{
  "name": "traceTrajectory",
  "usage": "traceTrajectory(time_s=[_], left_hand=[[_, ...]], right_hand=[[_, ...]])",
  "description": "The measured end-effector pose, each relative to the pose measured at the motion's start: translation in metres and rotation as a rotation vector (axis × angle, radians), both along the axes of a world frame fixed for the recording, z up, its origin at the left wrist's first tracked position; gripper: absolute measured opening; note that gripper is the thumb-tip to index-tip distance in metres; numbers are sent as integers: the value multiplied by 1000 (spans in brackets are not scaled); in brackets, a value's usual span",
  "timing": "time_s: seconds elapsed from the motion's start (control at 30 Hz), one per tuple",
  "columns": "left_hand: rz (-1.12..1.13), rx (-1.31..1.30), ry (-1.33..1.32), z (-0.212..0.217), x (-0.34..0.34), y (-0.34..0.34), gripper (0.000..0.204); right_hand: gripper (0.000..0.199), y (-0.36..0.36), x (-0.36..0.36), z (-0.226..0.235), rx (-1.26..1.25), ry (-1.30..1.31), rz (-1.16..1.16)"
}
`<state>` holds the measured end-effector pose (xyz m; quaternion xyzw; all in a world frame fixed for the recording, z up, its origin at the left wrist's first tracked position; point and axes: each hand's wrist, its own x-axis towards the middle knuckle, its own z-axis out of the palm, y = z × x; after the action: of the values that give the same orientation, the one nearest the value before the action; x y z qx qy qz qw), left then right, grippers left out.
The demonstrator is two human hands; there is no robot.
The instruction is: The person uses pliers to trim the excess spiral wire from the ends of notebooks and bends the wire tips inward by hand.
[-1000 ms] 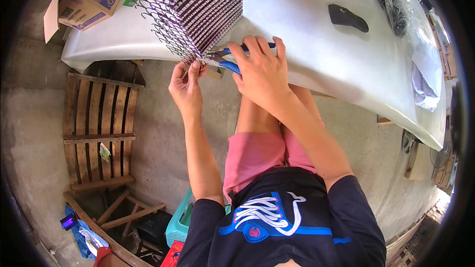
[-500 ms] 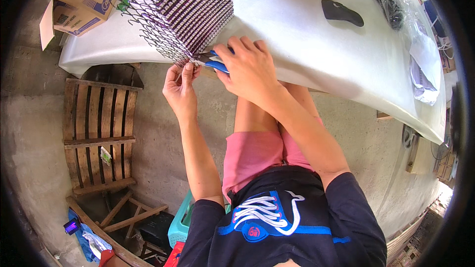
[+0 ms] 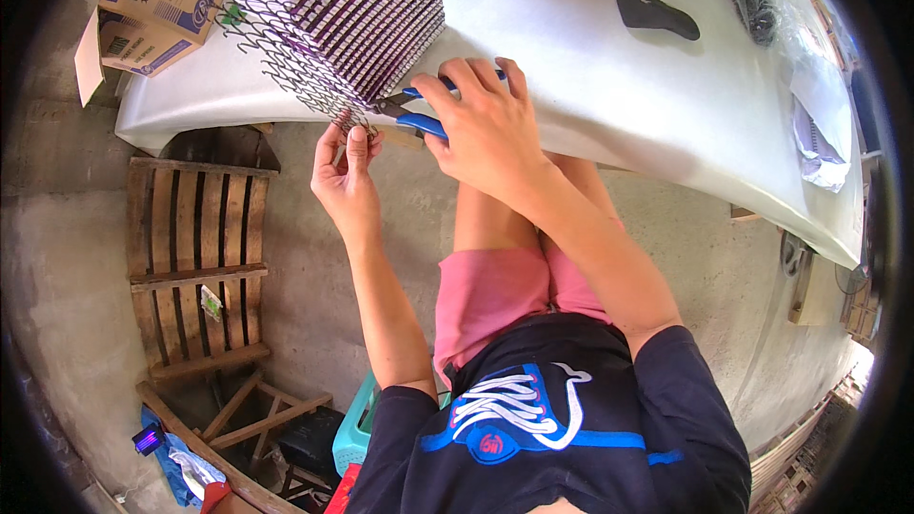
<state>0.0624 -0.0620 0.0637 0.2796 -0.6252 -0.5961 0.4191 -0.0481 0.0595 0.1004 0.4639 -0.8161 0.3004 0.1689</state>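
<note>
At the table's near edge stands a tall stack of what look like spiral-bound notebooks [image 3: 352, 14], with rows of dark wire coils running down its sides. My left hand [image 3: 347, 176] is closed, thumb and fingers pinching the coil ends at the stack's lowest near corner. My right hand [image 3: 490, 128] grips a pair of blue-handled pliers [image 3: 419, 122], whose handles are spread. The pliers' dark jaws point left at that same corner, just above my left fingertips. Whether the jaws touch a wire is too small to tell.
On the white-covered table [image 3: 562, 9] lies a black mouse-shaped thing [image 3: 657, 14]. Clear plastic wrapping [image 3: 762, 9] sits at the far right. An open cardboard box [image 3: 157, 14] stands at the far left. Below are a slatted wooden piece [image 3: 200, 257] and a teal plastic stool [image 3: 354, 424].
The pliers' handles have spread wider in my right hand, and its fingers have lifted. My left hand keeps its pinch at the corner. The whole view has shifted slightly.
</note>
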Motion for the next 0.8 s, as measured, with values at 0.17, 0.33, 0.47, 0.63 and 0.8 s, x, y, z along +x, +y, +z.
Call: traceTrajectory(time_s=[0.17, 0.33, 0.47, 0.63, 0.8], left_hand=[[-28, 19, 4, 2, 2, -5, 25], [-38, 55, 45, 0, 2, -6, 25], [-42, 78, 56, -1, 3, -6, 24], [23, 69, 41, -2, 1, 6, 22], [37, 448, 338, -9, 10, 15, 21]], right_hand=[[40, -4, -2, -5, 7, 21, -24], [37, -8, -3, -6, 33, -13, 22], [33, -10, -2, -8, 54, -108, 78], [30, -12, -10, -12, 102, -70, 78], [35, -1, -6, -11, 44, -93, 69]])
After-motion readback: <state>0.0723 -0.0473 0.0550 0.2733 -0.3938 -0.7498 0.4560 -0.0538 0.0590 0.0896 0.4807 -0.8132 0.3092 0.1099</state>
